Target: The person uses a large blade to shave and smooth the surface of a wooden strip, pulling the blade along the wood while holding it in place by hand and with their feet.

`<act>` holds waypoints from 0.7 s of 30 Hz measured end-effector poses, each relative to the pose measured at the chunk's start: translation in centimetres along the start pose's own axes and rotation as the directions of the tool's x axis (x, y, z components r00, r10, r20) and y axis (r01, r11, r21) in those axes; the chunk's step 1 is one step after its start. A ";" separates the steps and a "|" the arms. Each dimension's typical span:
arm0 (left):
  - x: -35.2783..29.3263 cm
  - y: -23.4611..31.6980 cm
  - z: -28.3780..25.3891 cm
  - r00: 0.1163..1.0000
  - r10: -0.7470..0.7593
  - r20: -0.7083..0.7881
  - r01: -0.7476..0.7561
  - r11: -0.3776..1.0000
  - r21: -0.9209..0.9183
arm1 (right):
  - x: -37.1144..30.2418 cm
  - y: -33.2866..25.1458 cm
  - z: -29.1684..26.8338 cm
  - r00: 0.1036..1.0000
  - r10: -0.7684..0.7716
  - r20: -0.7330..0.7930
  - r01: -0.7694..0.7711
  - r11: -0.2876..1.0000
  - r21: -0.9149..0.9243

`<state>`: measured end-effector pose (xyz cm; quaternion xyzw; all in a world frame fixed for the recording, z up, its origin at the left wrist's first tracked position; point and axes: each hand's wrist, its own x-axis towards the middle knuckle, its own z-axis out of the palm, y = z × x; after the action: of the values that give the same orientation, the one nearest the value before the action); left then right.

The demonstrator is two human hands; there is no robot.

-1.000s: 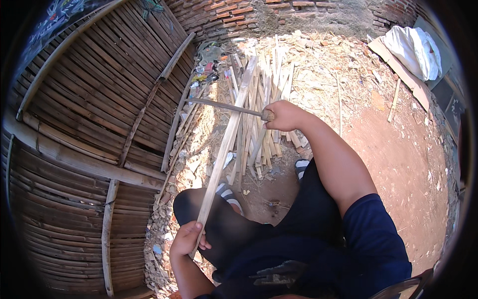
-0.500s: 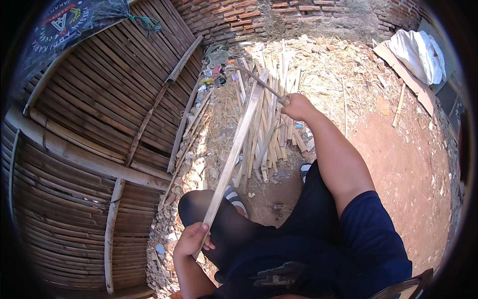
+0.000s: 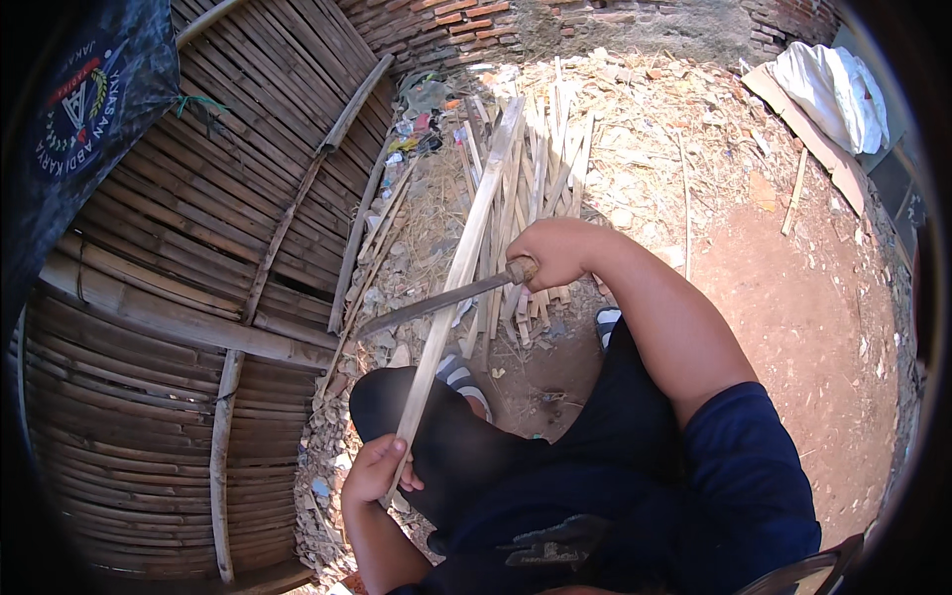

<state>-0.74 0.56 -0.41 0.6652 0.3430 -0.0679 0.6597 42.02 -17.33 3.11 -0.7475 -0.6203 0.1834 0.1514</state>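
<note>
My left hand (image 3: pixel 375 470) is closed round the near end of a long pale bamboo slat (image 3: pixel 451 288), which slants up and away over my bent knee. In my right hand (image 3: pixel 552 253) is the wooden handle of a machete (image 3: pixel 421 308). Its dark blade lies across the slat near mid-length, the tip pointing left toward the bamboo wall; whether the edge touches the slat I cannot tell. Beyond and beneath the slat, a loose pile of split bamboo strips (image 3: pixel 555 169) lies on the ground.
A bamboo slat wall (image 3: pixel 198 218) runs along my left, with a dark printed banner (image 3: pixel 99 109) hanging on it. At the back stands a brick wall (image 3: pixel 446 30). A white sack (image 3: pixel 833 94) and cardboard (image 3: pixel 808 139) lie far right. Straw and rubble cover the ground; my sandalled foot (image 3: pixel 463 382) is below the slat.
My right hand has brought the machete down along the slat, toward me and leftward, from near its far end to about its middle. The left hand keeps its grip on the slat.
</note>
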 end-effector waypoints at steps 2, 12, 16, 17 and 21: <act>0.5 0.0 0.0 1.000 0.010 -0.013 -0.010 1.000 0.002 | 0.8 5.9 -0.2 0.937 0.325 -0.129 -0.292 0.930 0.222; 0.6 -0.5 -0.1 0.998 0.054 0.013 -0.052 0.995 -0.088 | -0.7 3.5 -0.6 0.916 0.261 -0.304 -0.227 0.963 0.143; 0.4 0.0 0.1 0.999 0.042 0.019 -0.041 0.997 -0.061 | -0.8 -3.3 1.1 0.997 0.029 -0.068 -0.035 0.995 -0.095; 0.4 -0.2 0.0 1.000 0.023 0.015 -0.022 0.998 -0.055 | -0.6 -4.0 1.4 1.000 -0.020 -0.001 0.019 0.991 -0.134; -0.1 0.4 0.2 1.000 -0.015 -0.008 0.015 1.000 0.004 | 0.6 -2.0 1.8 0.994 -0.109 -0.022 0.107 0.991 -0.084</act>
<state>-0.51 0.40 0.00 0.6642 0.3503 -0.0711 0.6566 39.57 -16.34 2.35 -0.7209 -0.6647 0.1392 0.1382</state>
